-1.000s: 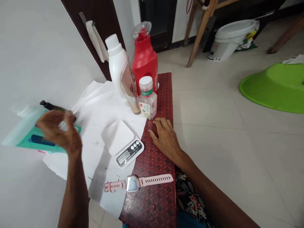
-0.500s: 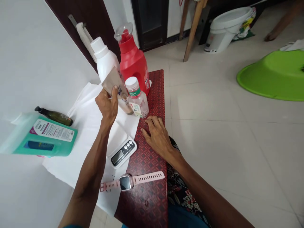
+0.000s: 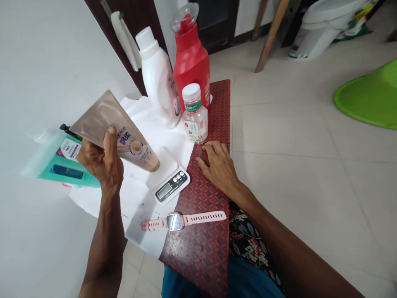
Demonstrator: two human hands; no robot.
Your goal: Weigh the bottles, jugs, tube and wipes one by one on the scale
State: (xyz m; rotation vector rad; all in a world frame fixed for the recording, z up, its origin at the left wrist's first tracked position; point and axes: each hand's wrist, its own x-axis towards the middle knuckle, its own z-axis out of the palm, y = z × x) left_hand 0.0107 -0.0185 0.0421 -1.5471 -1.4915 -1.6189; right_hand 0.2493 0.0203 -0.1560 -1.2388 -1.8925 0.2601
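My left hand (image 3: 104, 161) is closed around a beige squeeze tube (image 3: 124, 140) printed "Rejoice", held tilted with its cap end toward the white kitchen scale (image 3: 173, 185). The cap overlaps the scale's platform in view; whether they touch I cannot tell. My right hand (image 3: 218, 167) rests on the red patterned tabletop (image 3: 201, 252), fingers loosely spread and holding nothing. Just beyond its fingertips stands a clear jar with a white lid (image 3: 195, 118). A pink-strapped smartwatch (image 3: 174, 222) lies nearer to me, across the edge of a white sheet (image 3: 133, 207).
A white detergent bottle (image 3: 158, 78) and a red jug (image 3: 192, 62) stand at the table's far end. A green liquid container (image 3: 52, 161) and a partly hidden dark bottle (image 3: 65, 128) are at the left. A white bucket (image 3: 316, 33) and green object (image 3: 372, 97) are on the floor.
My left hand has brought the tube from beside the detergent bottle leftward and nearer to me, over the scale. The right hand stays on the tabletop. The whole view has shifted slightly.
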